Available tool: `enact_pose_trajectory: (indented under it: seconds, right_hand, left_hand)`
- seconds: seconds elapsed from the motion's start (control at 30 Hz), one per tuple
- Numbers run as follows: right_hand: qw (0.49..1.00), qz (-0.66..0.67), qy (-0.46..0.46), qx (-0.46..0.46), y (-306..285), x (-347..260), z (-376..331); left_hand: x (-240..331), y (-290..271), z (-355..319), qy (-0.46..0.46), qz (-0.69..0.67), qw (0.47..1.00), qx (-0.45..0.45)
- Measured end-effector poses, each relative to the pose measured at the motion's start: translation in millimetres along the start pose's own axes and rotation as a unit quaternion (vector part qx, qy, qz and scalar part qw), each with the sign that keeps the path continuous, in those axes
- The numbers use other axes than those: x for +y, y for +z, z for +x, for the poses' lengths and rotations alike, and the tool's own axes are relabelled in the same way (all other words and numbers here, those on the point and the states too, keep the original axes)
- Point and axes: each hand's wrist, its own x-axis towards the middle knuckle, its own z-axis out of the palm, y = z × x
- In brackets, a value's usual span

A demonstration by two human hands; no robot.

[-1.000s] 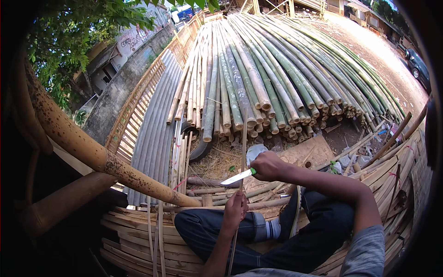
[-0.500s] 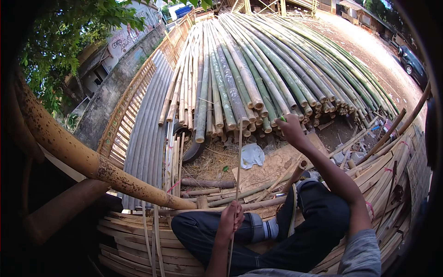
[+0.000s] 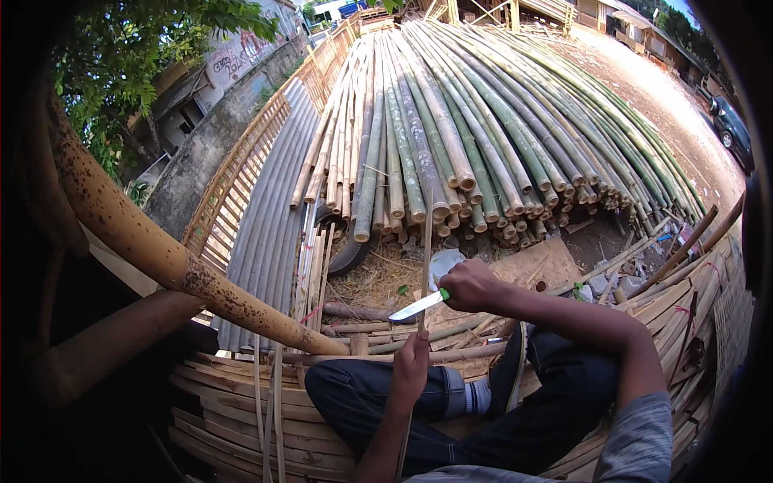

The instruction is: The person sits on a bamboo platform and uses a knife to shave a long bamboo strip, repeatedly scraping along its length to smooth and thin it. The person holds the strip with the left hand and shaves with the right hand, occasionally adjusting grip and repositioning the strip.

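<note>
My left hand (image 3: 411,369) is closed round a thin bamboo strip (image 3: 427,258). My right hand (image 3: 473,285) tightly grips a green-handled knife (image 3: 409,310), blade across the strip.

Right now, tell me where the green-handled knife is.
In the head view, the green-handled knife is just right of centre, in the right hand, its blade crossing the thin bamboo strip just above the left hand.

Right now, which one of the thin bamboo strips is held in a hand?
The upright thin strip in the left hand, crossing the green-handled knife in this view; the two long strips farther left are unheld.
</note>
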Motion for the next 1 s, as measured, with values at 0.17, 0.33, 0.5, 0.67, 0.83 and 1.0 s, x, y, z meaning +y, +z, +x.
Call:
enact_pose_trajectory:
  seconds: [0.17, 0.33, 0.5, 0.67, 0.83, 1.0]
  right_hand:
    - [0.951, -0.012, 0.245, 0.187, -52, 93, 24]
    - [0.923, 0.158, 0.267, 0.229, -40, 99, -16]
    - [0.995, 0.067, 0.056, 0.052, -22, 44, -24]
    - [1.0, 0.009, 0.003, -0.005, 1, 15, -14]
    - [0.975, 0.053, 0.155, 0.147, -41, 55, 8]
    - [0.988, 0.072, 0.114, 0.071, -27, 39, -13]
  left_hand:
    - [-1, 14, -30, -0.07, -0.149, 0.982, -0.086]
    - [3, 10, -11, -0.127, -0.267, 0.941, -0.167]
    - [14, -10, 26, -0.18, -0.408, 0.857, -0.259]
    - [33, -4, 13, -0.15, -0.36, 0.893, -0.224]
    - [21, 8, -11, -0.147, -0.285, 0.926, -0.201]
    - [20, 6, -2, -0.17, -0.369, 0.874, -0.267]
